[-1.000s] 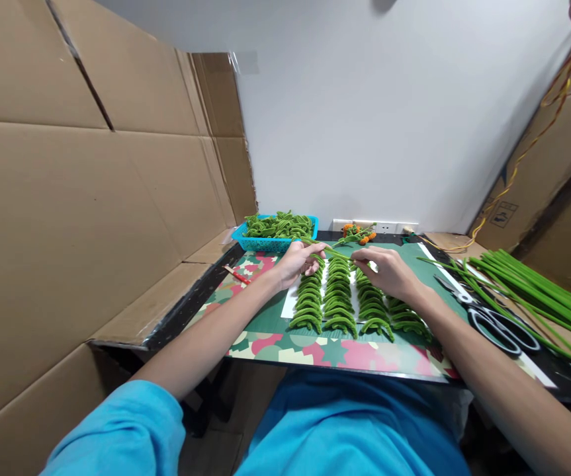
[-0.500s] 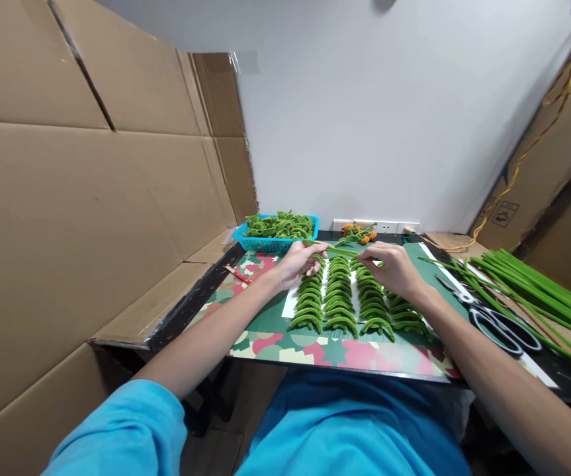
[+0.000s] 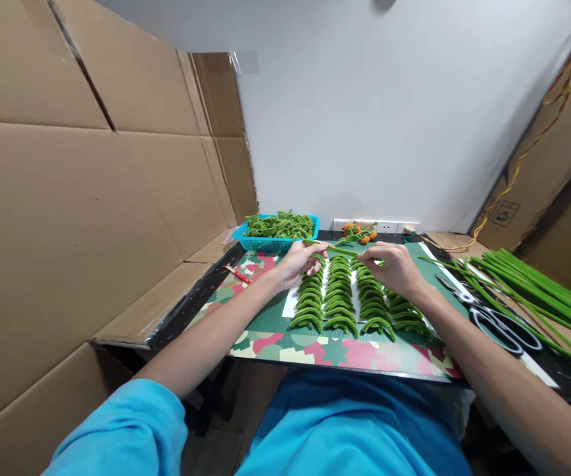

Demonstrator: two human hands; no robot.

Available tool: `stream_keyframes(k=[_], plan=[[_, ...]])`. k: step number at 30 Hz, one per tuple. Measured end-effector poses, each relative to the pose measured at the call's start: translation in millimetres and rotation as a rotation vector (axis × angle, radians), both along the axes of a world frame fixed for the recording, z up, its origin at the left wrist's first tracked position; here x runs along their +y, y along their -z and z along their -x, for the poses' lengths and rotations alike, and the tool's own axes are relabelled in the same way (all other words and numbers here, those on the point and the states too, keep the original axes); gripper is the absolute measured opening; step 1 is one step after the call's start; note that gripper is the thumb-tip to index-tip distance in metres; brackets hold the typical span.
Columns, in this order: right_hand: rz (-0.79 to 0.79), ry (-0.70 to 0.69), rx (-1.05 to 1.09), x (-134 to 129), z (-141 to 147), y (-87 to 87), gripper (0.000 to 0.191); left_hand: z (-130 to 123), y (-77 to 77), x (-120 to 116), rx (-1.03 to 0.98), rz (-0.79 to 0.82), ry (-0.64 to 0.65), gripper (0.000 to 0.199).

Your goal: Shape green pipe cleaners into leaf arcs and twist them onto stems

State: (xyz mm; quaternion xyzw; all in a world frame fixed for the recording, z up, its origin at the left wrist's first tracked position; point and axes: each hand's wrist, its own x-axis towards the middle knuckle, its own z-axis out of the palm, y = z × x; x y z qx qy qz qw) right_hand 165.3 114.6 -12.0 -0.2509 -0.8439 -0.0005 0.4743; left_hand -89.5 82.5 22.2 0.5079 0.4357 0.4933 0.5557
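Observation:
A thin green stem (image 3: 342, 251) stretches between my two hands above the mat. Its left part is pinched in my left hand (image 3: 301, 262), and its right end is between the fingertips of my right hand (image 3: 390, 264). Beneath and in front of the hands, several columns of curved fuzzy green pieces (image 3: 341, 301) lie on white paper (image 3: 289, 305). The right hand and forearm hide part of the rightmost column.
A blue basket (image 3: 265, 244) of green pieces stands at the back left. Orange-tipped green sprigs (image 3: 362, 233) lie behind the hands. A red cutter (image 3: 239, 274) is at left; scissors (image 3: 488, 317) and long green stems (image 3: 543, 291) are at right. Cardboard (image 3: 116, 198) rises at left.

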Motion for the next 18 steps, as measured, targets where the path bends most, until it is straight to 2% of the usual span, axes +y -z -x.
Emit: stream_keyframes(k=[13, 18], plan=[[0.029, 0.028, -0.054, 3.3, 2.6, -4.9, 0.023, 4.3, -0.5, 8.5, 0.005, -0.051, -0.014, 0.028], [0.007, -0.064, -0.061, -0.8, 5.1, -3.8, 0.018, 3.3, -0.1, 6.6, 0.042, -0.074, 0.002, 0.038]])
